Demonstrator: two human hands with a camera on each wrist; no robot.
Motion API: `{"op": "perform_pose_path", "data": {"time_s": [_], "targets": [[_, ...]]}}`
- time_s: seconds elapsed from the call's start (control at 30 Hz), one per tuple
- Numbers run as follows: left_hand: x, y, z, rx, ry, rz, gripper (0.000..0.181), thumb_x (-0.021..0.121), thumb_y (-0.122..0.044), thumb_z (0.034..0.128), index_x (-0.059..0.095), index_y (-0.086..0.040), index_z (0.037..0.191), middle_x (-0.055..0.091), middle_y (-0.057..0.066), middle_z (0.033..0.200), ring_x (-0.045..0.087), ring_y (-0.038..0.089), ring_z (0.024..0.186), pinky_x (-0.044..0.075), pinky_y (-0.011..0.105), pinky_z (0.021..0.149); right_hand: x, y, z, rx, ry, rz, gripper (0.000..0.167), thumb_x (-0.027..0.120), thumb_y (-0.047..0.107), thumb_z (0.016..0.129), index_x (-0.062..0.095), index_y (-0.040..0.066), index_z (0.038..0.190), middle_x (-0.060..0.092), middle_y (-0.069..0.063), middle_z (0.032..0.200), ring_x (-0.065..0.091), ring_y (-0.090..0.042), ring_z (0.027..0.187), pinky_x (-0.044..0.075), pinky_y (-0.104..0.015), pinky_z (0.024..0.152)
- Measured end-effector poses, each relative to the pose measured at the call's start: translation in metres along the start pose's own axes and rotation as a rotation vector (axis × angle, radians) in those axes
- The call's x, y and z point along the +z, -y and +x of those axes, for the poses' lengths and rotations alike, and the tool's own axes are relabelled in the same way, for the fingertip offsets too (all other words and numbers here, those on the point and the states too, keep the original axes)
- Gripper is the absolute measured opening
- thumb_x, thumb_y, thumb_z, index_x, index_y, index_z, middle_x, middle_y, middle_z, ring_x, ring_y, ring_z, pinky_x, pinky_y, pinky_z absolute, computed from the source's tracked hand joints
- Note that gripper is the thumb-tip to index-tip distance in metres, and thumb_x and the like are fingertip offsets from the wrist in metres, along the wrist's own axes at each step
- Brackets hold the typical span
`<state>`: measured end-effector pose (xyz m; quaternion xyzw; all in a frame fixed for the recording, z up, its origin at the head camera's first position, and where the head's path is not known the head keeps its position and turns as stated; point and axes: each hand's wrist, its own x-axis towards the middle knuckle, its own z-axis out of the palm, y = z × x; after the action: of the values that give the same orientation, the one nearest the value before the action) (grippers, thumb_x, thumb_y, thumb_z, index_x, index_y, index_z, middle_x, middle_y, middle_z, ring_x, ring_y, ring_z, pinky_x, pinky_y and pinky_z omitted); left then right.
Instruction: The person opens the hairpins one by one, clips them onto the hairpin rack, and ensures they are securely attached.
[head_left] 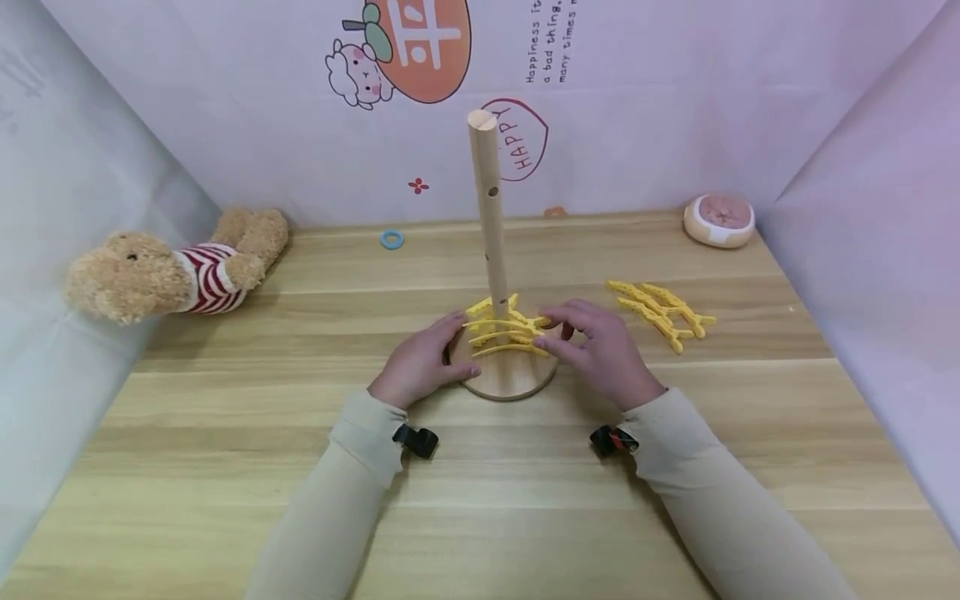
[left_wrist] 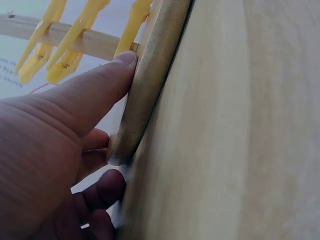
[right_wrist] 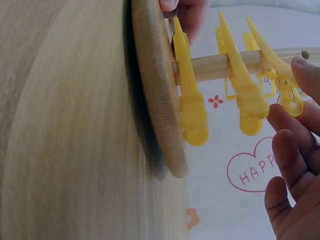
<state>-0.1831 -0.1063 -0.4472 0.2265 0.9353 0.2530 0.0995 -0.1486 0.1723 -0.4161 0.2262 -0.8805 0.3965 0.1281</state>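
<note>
A wooden post [head_left: 489, 208] with holes stands upright on a round wooden base [head_left: 507, 385]. Three yellow clip-like pieces, one of them the lowest clip [right_wrist: 192, 107], sit around the post one above another. My left hand [head_left: 426, 360] grips the left edge of the base, thumb on its upper face and fingers by the rim, as the left wrist view shows. With thumb and forefinger my right hand [head_left: 600, 348] pinches the end of the uppermost yellow clip [right_wrist: 272, 60]; its other fingers are loosely bent. The far side of the clips is partly hidden.
More yellow pieces [head_left: 660, 310] lie on the table [head_left: 480, 517] to the right. A blue ring [head_left: 392, 240] is at the back, a teddy bear [head_left: 213, 279] lies at the left, and a round pink-and-cream object [head_left: 718, 222] rests at the back right corner.
</note>
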Motion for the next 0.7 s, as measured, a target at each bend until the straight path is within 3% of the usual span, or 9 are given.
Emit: {"op": "perform_pose_path", "data": {"time_s": [0.43, 0.7], "targets": [[-0.005, -0.014, 0.0, -0.059, 0.057, 0.098, 0.084, 0.071, -0.052, 0.0899, 0.038, -0.011, 0.155, 0.028, 0.006, 0.164, 0.04, 0.032, 0.142, 0.042, 0.051, 0.108, 0.001, 0.0, 0.0, -0.017, -0.034, 0.003, 0.025, 0.078, 0.016, 0.089, 0.074, 0.006, 0.112, 0.067, -0.001, 0.089, 0.054, -0.013, 0.075, 0.041, -0.027, 0.057], [-0.005, -0.011, 0.0, -0.06, 0.059, 0.064, 0.085, 0.072, -0.051, 0.0899, 0.037, -0.01, 0.156, 0.03, 0.006, 0.163, 0.036, 0.029, 0.145, 0.039, 0.049, 0.111, 0.002, -0.007, 0.0, 0.004, -0.008, -0.02, 0.026, 0.07, 0.018, 0.096, 0.071, 0.009, 0.121, 0.07, 0.0, 0.101, 0.055, -0.013, 0.079, 0.043, -0.029, 0.06]]}}
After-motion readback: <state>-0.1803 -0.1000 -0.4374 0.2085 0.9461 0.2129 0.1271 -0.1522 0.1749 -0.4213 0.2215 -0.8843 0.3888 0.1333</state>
